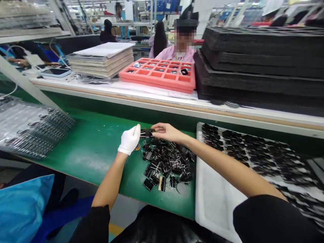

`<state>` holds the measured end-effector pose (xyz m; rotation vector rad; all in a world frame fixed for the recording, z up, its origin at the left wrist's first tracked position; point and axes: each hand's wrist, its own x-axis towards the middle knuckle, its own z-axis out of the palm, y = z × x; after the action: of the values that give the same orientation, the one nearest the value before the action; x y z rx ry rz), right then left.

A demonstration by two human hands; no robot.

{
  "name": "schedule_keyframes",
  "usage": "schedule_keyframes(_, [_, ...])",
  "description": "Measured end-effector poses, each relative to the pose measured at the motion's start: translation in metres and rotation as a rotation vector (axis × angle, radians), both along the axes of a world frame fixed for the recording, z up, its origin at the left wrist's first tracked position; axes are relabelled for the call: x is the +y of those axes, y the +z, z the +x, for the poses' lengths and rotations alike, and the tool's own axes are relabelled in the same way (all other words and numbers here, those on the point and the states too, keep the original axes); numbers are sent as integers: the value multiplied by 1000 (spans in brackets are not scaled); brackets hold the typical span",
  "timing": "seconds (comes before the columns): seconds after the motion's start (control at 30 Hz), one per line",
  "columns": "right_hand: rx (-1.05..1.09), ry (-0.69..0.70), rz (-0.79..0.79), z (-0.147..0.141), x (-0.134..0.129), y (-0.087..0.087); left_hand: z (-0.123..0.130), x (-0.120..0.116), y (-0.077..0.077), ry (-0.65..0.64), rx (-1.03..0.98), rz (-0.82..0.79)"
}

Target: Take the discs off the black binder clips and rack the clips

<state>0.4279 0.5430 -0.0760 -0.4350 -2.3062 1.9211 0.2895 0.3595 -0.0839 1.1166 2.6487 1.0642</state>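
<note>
My left hand (pixel 129 139), in a white glove, is closed on one end of a small dark clip assembly (pixel 146 133) with metal wire handles. The bare fingers of my right hand (pixel 165 132) pinch its other end, so both hands hold it above the green table (pixel 88 145). Just below and to the right lies a heap of black binder clips (pixel 172 162). A small round colourful disc (pixel 137 147) is beside the gloved hand. Near the table's front edge, a clear round piece (pixel 181 188) lies by the clips.
A white tray (pixel 212 192) with rows of black clips (pixel 233 143) stands on the right. Stacked clear trays (pixel 32 131) are at left. The shelf (pixel 152 98) bears a pink foam tray (pixel 162 79) and black stacks (pixel 253 67). A person (pixel 174 54) sits beyond.
</note>
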Motion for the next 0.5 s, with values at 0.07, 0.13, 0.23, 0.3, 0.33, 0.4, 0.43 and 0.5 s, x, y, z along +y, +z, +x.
schedule_keyframes(0.07, [111,-103,122,47,-11,5,25,2,8,-138,-3,98])
schedule_keyframes(0.13, [260,-225,346,93,-21,10,53,4,17,-299,-109,175])
schedule_keyframes(0.23, [461,-339,744,163,-32,11,97,9,29,-549,-455,125])
schedule_keyframes(0.3, [534,-366,941,208,-38,6,126,15,35,-674,-677,45])
schedule_keyframes(0.33, [551,-377,1008,229,-42,1,140,18,37,-721,-754,20])
schedule_keyframes(0.4, [535,-445,1058,265,-56,-10,166,25,38,-799,-824,2])
schedule_keyframes(0.43, [496,-510,1025,280,-65,-16,178,28,38,-834,-825,-7])
schedule_keyframes(0.5, [405,-684,804,304,-88,-29,200,35,36,-904,-795,-47])
